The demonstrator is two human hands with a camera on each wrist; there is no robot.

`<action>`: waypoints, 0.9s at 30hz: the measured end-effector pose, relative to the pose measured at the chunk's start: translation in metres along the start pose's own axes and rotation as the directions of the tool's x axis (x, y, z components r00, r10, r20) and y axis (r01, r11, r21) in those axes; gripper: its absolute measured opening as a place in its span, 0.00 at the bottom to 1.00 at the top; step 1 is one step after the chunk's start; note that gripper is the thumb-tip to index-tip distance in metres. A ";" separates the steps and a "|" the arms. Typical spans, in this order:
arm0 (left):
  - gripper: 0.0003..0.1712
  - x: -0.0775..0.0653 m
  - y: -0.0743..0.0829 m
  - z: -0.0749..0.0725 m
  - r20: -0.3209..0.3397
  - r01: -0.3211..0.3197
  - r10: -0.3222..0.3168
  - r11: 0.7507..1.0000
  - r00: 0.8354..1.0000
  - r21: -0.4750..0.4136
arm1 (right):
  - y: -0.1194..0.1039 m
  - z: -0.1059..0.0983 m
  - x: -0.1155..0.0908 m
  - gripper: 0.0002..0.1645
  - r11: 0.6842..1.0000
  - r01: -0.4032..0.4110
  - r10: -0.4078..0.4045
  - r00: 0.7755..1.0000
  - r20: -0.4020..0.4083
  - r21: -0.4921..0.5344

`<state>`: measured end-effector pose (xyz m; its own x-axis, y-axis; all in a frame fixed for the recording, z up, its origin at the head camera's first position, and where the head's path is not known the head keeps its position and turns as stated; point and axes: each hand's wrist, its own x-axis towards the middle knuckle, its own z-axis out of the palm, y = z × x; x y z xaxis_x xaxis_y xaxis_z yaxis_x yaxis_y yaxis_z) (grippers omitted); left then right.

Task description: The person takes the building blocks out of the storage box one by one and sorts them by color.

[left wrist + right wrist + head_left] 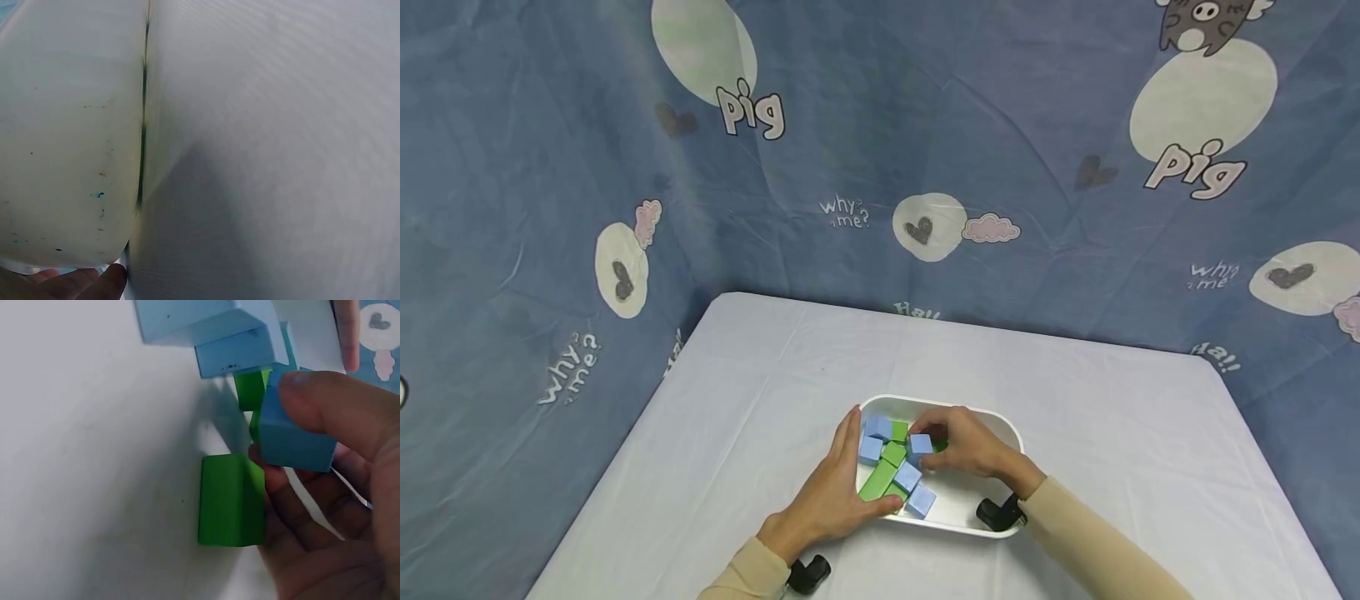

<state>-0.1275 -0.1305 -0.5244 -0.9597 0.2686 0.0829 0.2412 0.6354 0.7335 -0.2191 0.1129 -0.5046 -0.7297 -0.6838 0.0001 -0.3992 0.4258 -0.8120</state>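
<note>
My left hand (831, 492) braces the left end of a white tray (970, 523), with straight fingers along the outside wall and the thumb over the near rim. Its fingertips (109, 282) touch the tray's wall in the left wrist view. Inside the tray, my right hand (966, 443) pinches a light-blue block (297, 447) between thumb and fingers. Close to those fingers stands a green block (228, 500), mostly hidden by the hand in the head view. Several other blue blocks (907, 477) and green blocks (878, 481) lie together in the tray's left half.
The tray stands on a table covered with a white cloth (760, 375). A blue printed curtain (850, 275) hangs behind and to the left. Black wrist cameras (997, 514) are worn on both wrists; the right one hangs over the tray's near right corner.
</note>
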 end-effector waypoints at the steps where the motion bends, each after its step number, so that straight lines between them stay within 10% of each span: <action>1: 0.80 0.000 0.000 0.000 -0.001 -0.001 0.001 1.000 1.000 0.002 | -0.001 -0.001 0.000 0.23 1.000 -0.002 0.002 1.000 0.000 0.023; 27: 0.80 0.000 0.003 -0.001 0.013 0.019 -0.019 1.000 1.000 0.015 | -0.027 -0.059 -0.029 0.20 0.992 0.004 0.023 0.980 -0.200 0.129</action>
<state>-0.1265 -0.1289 -0.5215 -0.9622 0.2657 0.0602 0.2252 0.6512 0.7248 -0.2204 0.1560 -0.4485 -0.8348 -0.5416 0.0987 -0.3266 0.3430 -0.8807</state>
